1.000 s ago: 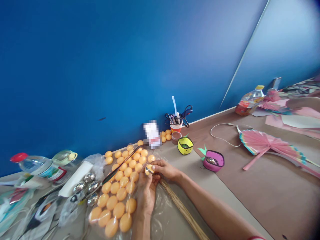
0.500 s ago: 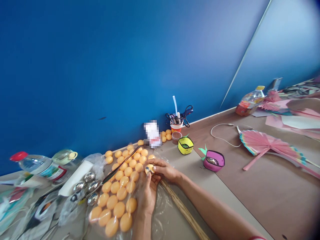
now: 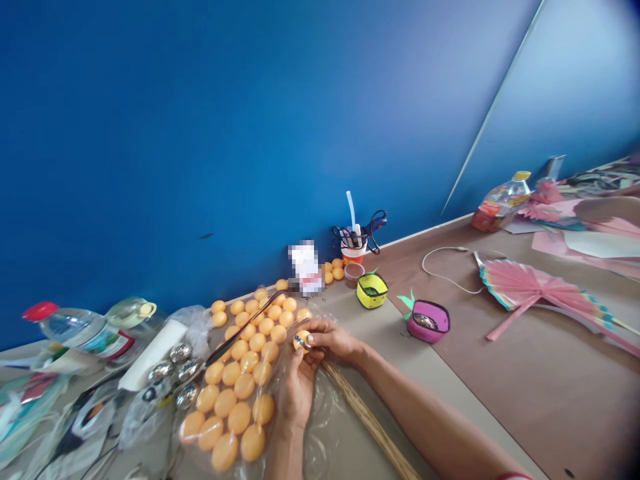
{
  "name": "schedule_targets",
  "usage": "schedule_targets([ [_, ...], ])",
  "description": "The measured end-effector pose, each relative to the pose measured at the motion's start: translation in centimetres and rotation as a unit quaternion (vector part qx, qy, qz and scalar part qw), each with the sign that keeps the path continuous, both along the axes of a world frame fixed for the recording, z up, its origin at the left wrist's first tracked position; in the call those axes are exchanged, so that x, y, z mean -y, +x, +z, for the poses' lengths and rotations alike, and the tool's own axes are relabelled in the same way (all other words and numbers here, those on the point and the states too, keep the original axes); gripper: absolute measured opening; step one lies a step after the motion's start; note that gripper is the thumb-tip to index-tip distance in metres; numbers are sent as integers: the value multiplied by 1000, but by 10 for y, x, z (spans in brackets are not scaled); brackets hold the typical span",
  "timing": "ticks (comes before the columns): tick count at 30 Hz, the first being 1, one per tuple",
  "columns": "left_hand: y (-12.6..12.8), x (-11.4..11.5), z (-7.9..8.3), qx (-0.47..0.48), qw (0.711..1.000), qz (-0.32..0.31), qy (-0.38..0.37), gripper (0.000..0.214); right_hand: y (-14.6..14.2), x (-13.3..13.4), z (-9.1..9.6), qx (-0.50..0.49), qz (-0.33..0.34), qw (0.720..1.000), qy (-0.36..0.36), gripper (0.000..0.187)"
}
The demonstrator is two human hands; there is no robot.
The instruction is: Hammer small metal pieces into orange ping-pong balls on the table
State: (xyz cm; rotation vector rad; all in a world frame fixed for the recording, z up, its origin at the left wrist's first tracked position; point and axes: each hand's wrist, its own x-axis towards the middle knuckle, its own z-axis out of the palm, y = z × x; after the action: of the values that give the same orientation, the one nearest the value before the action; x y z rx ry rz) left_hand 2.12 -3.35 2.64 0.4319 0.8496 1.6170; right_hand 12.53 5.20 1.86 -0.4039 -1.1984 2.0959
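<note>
Both my hands are closed around one orange ball point(image 3: 301, 342) that has a shiny silver patch on its near side. My left hand point(image 3: 296, 393) grips it from below, with the thumb pointing up at the ball. From the right, my right hand point(image 3: 333, 340) curls over it, its thumb pressed near the silver patch. Just left of the hands, several orange balls point(image 3: 239, 387) lie in a clear plastic bag. A bundle of thin tan sticks point(image 3: 367, 417) runs under my right wrist toward the front edge.
At left are silver balls point(image 3: 181, 352), a white roll point(image 3: 153, 357) and a red-capped bottle point(image 3: 85, 330). A yellow basket point(image 3: 371, 291), a purple basket point(image 3: 429, 321) and a cup of pens point(image 3: 353, 252) stand beyond my hands. Farther right lies a pink fan point(image 3: 540, 287).
My hands stay closed on the ball in nearly the same place. Everything in view has shifted very slightly to the right.
</note>
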Motion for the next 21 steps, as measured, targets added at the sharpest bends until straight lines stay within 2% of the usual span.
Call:
schedule_targets([
  [9,-1,2,-2,-36,999,-19,-16,25,5,-4,-4,51,-1,996,79,45],
  [14,-1,3,-3,-52,998,-36,-19,25,6,-6,-6,72,-21,992,105,40],
  [21,3,4,-5,-73,997,-15,-2,23,6,-8,-7,82,-16,988,127,31],
])
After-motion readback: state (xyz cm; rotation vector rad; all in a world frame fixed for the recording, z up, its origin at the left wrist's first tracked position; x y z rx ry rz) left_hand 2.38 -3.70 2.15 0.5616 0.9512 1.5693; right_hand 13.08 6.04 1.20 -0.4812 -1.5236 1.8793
